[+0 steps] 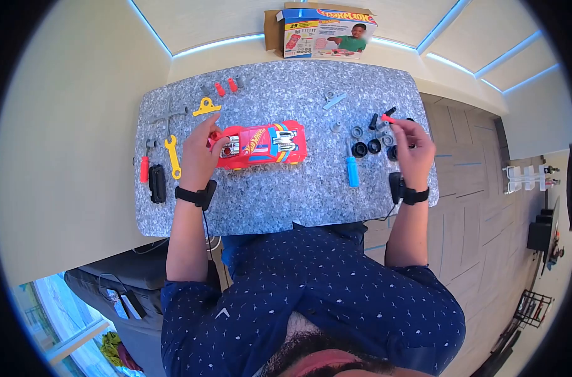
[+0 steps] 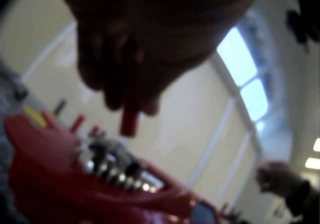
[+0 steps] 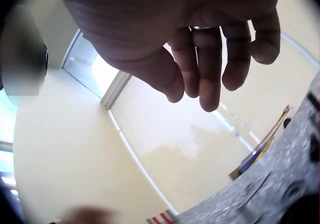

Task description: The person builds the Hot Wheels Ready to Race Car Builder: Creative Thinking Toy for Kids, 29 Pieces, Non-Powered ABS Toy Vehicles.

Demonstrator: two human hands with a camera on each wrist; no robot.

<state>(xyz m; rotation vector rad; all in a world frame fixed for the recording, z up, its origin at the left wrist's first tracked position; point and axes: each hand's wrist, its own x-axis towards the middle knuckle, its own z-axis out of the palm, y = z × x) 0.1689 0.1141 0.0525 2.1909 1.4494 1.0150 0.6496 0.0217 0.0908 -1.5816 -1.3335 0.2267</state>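
Note:
My left hand [image 1: 202, 154] is over the left end of the red toy car [image 1: 261, 146]. In the left wrist view, its fingers and thumb pinch a small red piece [image 2: 129, 123] above the car's silver engine part [image 2: 117, 166]. Over the loose parts at the right, my right hand [image 1: 415, 154] has loosely bent fingers, and the right wrist view shows nothing between them. A small red piece [image 1: 386, 118] shows by its fingertips in the head view; whether they touch it, I cannot tell.
Black wheels [image 1: 359, 149] and grey parts lie near the right hand, with a blue screwdriver [image 1: 352, 171] beside them. At the left are a yellow wrench [image 1: 172, 157], a yellow piece [image 1: 206, 107] and a black part [image 1: 157, 183]. A printed box [image 1: 326, 34] stands behind the table.

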